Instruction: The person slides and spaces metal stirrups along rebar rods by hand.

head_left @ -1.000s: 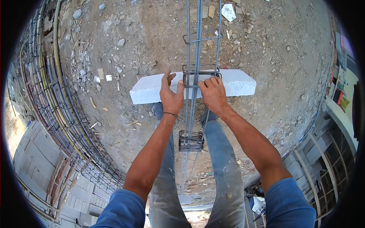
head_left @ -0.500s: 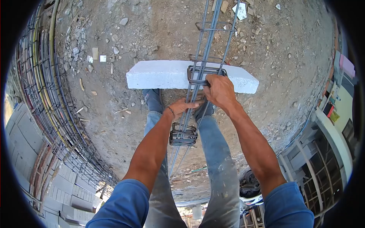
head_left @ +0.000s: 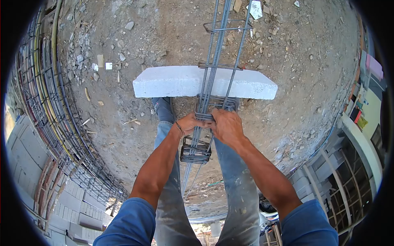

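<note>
Long steel bars (head_left: 211,74) run away from between my legs, across a white block (head_left: 172,82) on the ground. My right hand (head_left: 226,125) is closed on a bundle of square wire stirrups (head_left: 217,103) around the bars, just on the near side of the block. Beside it, my left hand (head_left: 192,124) is wrapped round the bars, its fingertips partly hidden. A second bundle of stirrups (head_left: 195,151) sits nearer my legs. Farther off, single stirrups (head_left: 227,26) surround the bars.
Finished-looking rebar cages (head_left: 61,123) and long rods lie along the left. Grey blocks (head_left: 30,153) are stacked at the lower left. Small stones (head_left: 129,25) and tile scraps dot the dirt. A barred metal frame (head_left: 344,180) stands at the lower right.
The upper stirrup bundle has slid along the bars toward me, off the block, with my right hand on it. My left hand moved from beside the block down to the bars near my legs.
</note>
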Available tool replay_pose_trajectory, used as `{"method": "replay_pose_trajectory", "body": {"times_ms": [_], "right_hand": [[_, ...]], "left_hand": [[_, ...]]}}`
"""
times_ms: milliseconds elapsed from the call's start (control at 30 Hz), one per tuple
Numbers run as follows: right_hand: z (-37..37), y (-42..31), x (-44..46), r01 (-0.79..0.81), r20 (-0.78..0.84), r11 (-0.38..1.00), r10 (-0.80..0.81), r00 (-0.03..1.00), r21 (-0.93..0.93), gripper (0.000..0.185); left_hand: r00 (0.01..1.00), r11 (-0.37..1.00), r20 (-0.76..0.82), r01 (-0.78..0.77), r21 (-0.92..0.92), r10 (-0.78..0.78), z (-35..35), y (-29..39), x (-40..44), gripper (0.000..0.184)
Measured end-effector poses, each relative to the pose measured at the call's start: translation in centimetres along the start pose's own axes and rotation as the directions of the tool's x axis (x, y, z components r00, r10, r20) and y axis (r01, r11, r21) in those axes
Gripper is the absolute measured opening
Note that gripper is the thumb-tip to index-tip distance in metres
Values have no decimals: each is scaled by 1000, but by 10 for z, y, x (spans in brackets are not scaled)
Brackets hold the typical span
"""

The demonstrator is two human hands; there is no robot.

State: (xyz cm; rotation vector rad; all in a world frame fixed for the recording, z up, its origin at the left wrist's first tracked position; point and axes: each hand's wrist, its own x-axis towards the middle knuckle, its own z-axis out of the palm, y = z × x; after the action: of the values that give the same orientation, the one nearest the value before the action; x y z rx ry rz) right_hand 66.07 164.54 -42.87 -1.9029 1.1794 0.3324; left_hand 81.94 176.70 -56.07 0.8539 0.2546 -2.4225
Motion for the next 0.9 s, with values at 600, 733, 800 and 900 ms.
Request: {"method": "replay_pose_trajectory", "body": {"times_ms": [600, 733, 800, 900], "right_hand": [[32, 33, 30, -36, 324, 999, 34, 946, 1, 24], [23, 30, 34, 5, 494, 1000, 4, 869, -17, 21], [69, 46, 13, -17, 500, 997, -21, 866, 73, 23], [83, 40, -16, -60, 418, 990, 2, 908, 126, 26]], "left_hand": [[963, 978, -237, -81, 191, 126, -2, -30, -7, 50], [968, 976, -207, -100, 195, 140, -6, -36, -7, 48], [961, 991, -243, -123, 53, 132, -6, -48, -13, 53], [898, 949, -325, -314, 4, 298, 5, -58, -8, 61]]}}
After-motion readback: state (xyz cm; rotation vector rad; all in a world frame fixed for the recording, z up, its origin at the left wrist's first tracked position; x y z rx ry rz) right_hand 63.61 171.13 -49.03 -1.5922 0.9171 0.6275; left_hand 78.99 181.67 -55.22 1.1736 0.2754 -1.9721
